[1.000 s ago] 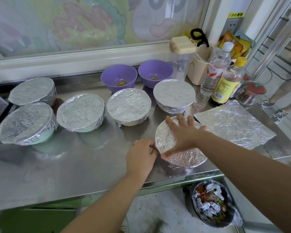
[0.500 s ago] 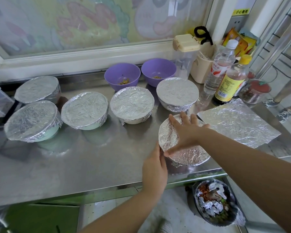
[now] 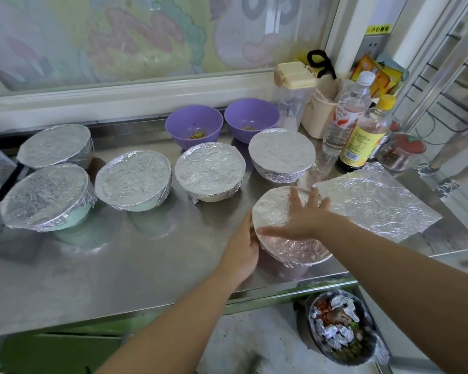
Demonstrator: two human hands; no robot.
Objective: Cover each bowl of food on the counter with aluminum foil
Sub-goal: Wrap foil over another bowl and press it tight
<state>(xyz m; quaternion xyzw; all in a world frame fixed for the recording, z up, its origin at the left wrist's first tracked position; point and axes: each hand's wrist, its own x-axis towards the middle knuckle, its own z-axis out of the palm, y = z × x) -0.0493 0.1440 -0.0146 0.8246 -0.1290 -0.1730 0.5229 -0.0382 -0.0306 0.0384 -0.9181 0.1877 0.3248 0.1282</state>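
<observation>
A foil-covered bowl point(image 3: 297, 249) stands near the counter's front edge. My right hand point(image 3: 300, 214) lies flat on its foil top, fingers spread. My left hand point(image 3: 241, 249) presses against the bowl's left side with its fingers along the rim. Several other foil-covered bowls stand to the left and behind, among them one point(image 3: 210, 174) in the middle and one point(image 3: 281, 153) at the back right. Two purple bowls point(image 3: 193, 125) point(image 3: 251, 118) with a little food stand uncovered at the back. A loose foil sheet point(image 3: 376, 201) lies flat to the right.
Two bottles point(image 3: 349, 112) point(image 3: 365, 136), a clear container with a cream lid point(image 3: 292, 95) and a small jar point(image 3: 400, 152) crowd the back right corner. Below the steel counter point(image 3: 119, 265), a bin point(image 3: 341, 330) holds foil scraps and waste.
My left hand has slid from the bowl's near-left rim round to its left side. My right hand stays flat on the foil top.
</observation>
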